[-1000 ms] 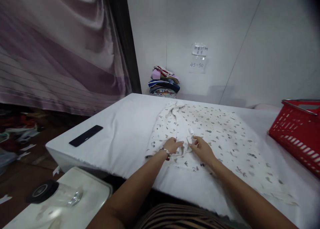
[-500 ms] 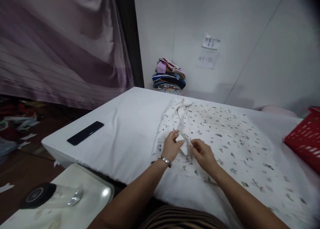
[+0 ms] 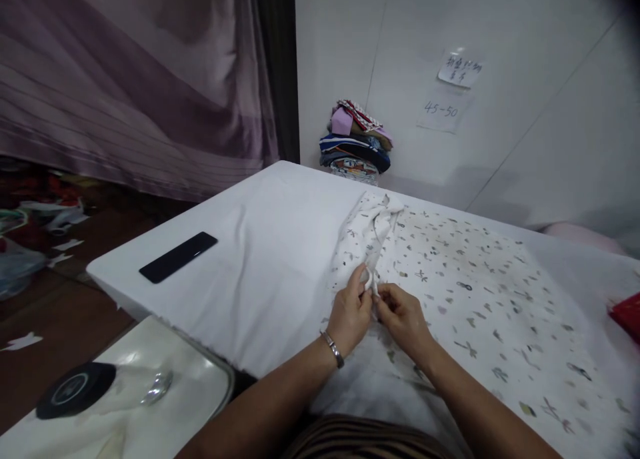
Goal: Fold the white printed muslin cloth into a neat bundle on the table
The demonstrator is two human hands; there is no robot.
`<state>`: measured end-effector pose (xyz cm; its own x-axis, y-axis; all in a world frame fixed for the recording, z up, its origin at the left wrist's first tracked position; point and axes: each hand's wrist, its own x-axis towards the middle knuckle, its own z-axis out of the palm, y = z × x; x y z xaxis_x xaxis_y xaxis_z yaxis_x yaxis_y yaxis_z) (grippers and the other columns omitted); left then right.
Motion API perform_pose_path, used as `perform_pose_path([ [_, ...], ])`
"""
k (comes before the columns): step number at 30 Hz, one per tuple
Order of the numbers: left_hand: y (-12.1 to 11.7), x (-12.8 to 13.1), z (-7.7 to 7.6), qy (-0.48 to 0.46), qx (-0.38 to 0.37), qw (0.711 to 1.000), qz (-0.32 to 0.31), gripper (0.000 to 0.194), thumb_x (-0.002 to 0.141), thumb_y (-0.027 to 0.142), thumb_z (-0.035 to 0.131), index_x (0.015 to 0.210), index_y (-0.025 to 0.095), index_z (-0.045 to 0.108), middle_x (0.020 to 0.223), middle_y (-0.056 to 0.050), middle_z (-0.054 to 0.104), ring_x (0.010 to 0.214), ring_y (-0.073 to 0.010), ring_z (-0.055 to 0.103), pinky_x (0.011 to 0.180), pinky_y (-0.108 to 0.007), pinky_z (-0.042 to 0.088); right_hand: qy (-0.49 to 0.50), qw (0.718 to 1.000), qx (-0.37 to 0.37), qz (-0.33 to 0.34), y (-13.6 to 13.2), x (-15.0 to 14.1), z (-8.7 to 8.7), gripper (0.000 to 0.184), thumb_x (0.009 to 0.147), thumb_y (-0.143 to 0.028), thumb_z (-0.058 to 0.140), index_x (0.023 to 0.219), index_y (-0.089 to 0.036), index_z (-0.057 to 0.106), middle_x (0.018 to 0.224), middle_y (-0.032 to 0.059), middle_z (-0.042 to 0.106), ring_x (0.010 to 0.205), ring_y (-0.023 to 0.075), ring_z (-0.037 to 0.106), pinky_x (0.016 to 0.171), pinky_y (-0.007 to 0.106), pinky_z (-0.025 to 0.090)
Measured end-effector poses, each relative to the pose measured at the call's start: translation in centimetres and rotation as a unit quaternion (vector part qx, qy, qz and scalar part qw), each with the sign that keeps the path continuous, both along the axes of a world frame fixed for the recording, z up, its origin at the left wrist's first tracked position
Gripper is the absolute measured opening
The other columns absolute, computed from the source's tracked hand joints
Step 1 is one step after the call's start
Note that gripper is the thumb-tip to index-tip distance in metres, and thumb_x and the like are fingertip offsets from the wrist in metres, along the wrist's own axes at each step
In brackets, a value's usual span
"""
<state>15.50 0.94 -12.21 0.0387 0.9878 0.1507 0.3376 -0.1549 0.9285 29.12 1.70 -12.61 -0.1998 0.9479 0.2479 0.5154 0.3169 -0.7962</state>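
Pinching cloth (image 3: pixel 475 299): left hand (image 3: pixel 350 315), right hand (image 3: pixel 407 319), fingers of both closed on bunched left portion. Broad right portion flat on counter (image 3: pixel 285 259), apparently left unfolded.

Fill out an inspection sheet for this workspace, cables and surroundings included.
Surface: white-covered table, creased left of the work.
Job's things: printed cloth, mostly spread out, bunched along its left part.
Clutter: dark flat slab at table left; red item, cut off at right edge.
Hands: left hand and right hand close together, both pinching the cloth.
Cables: nothing seen on the table.
Surroundings: purple curtain, stacked fabrics, wall notes.
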Motion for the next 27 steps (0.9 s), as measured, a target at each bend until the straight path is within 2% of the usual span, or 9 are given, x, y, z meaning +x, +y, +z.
perform_pose_path([
  [4, -0.3, -0.5, -0.1, -0.008, -0.009, 1.000, -0.012, 0.059, 0.086, 0.021, 0.042, 0.142, 0.020, 0.027, 0.074, 0.001, 0.062, 0.072, -0.0152, 0.057, 0.075, -0.029, 0.045, -0.005, 1.000, -0.007, 0.004, 0.2, -0.7, -0.2, 0.015, 0.084, -0.029, 0.050, 0.088, -0.019, 0.059, 0.066, -0.0001, 0.057, 0.057, 0.0119, 0.050, 0.053, 0.022, 0.041],
  [7, -0.2, -0.7, -0.2, -0.067, -0.036, 0.997, -0.018, 0.060, 0.086, 0.023, 0.044, 0.143, 0.019, 0.026, 0.073, 0.002, 0.060, 0.067, -0.0133, 0.054, 0.068, -0.026, 0.045, 0.021, 0.999, 0.007, 0.040, 0.1, -1.1, 0.1, 0.016, 0.084, -0.025, 0.049, 0.095, -0.019, 0.059, 0.077, 0.0023, 0.061, 0.067, 0.0139, 0.054, 0.062, 0.025, 0.045],
  [11, 0.4, -1.6, -0.4, -0.154, -0.066, 0.986, 0.002, 0.056, 0.084, 0.033, 0.052, 0.136, 0.015, 0.039, 0.072, 0.001, 0.058, 0.067, -0.0118, 0.053, 0.066, -0.024, 0.045, 0.044, 0.994, 0.019, 0.103, -0.3, -1.6, 1.0, 0.021, 0.084, -0.021, 0.048, 0.100, -0.021, 0.061, 0.085, 0.0040, 0.059, 0.076, 0.0158, 0.055, 0.067, 0.028, 0.045],
  [15, 0.5, -3.0, -0.1, -0.081, -0.022, 0.996, 0.027, 0.047, 0.090, 0.036, 0.041, 0.133, 0.017, 0.043, 0.063, 0.003, 0.054, 0.056, -0.0106, 0.050, 0.059, -0.023, 0.044, 0.057, 0.991, 0.015, 0.118, 0.9, -0.9, 1.6, 0.021, 0.083, -0.025, 0.051, 0.097, -0.022, 0.066, 0.073, 0.0012, 0.054, 0.066, 0.0141, 0.051, 0.060, 0.027, 0.042],
  [18, -0.1, -3.2, 0.3, 0.054, 0.098, 0.994, -0.014, 0.045, 0.090, 0.028, 0.037, 0.135, 0.020, 0.041, 0.075, -0.001, 0.063, 0.062, -0.0136, 0.057, 0.065, -0.027, 0.047, 0.083, 0.996, -0.015, 0.033, 4.9, 0.7, 1.9, 0.021, 0.079, -0.029, 0.056, 0.093, -0.019, 0.068, 0.071, 0.0014, 0.058, 0.064, 0.0140, 0.052, 0.058, 0.026, 0.042],
  [20, -0.4, -2.7, 0.2, 0.133, 0.172, 0.974, -0.066, 0.047, 0.089, 0.022, 0.035, 0.135, 0.018, 0.040, 0.083, -0.007, 0.067, 0.069, -0.0187, 0.062, 0.067, -0.032, 0.049, 0.094, 0.990, -0.089, -0.056, 8.9, 2.0, 2.0, 0.023, 0.076, -0.029, 0.059, 0.094, -0.017, 0.068, 0.063, -0.0001, 0.057, 0.057, 0.0133, 0.051, 0.051, 0.024, 0.039],
  [22, -0.5, -2.1, -0.1, 0.177, 0.221, 0.953, -0.107, 0.049, 0.086, 0.019, 0.034, 0.134, 0.015, 0.041, 0.081, -0.012, 0.069, 0.068, -0.0236, 0.064, 0.063, -0.036, 0.052, 0.134, 0.966, -0.170, -0.140, 13.2, 3.4, 2.1, 0.020, 0.072, -0.022, 0.063, 0.090, -0.015, 0.067, 0.060, -0.0001, 0.059, 0.053, 0.0119, 0.052, 0.046, 0.022, 0.036],
  [25, -0.4, -2.2, -0.7, 0.152, 0.247, 0.949, -0.127, 0.051, 0.083, 0.018, 0.037, 0.134, 0.019, 0.041, 0.086, -0.012, 0.070, 0.071, -0.0257, 0.067, 0.063, -0.036, 0.055, 0.194, 0.928, -0.234, -0.217, 19.1, 5.1, 1.8, 0.011, 0.072, -0.017, 0.064, 0.082, -0.014, 0.063, 0.068, 0.0036, 0.063, 0.054, 0.0105, 0.056, 0.045, 0.020, 0.040],
  [27, -0.3, -3.0, -0.9, 0.094, 0.211, 0.969, -0.085, 0.048, 0.084, 0.023, 0.040, 0.132, 0.025, 0.044, 0.098, -0.010, 0.070, 0.080, -0.0243, 0.068, 0.072, -0.034, 0.056, 0.207, 0.914, -0.257, -0.237, 22.1, 5.6, 1.4, 0.008, 0.076, -0.016, 0.060, 0.083, -0.012, 0.060, 0.068, 0.0053, 0.062, 0.054, 0.0118, 0.058, 0.049, 0.022, 0.046],
])
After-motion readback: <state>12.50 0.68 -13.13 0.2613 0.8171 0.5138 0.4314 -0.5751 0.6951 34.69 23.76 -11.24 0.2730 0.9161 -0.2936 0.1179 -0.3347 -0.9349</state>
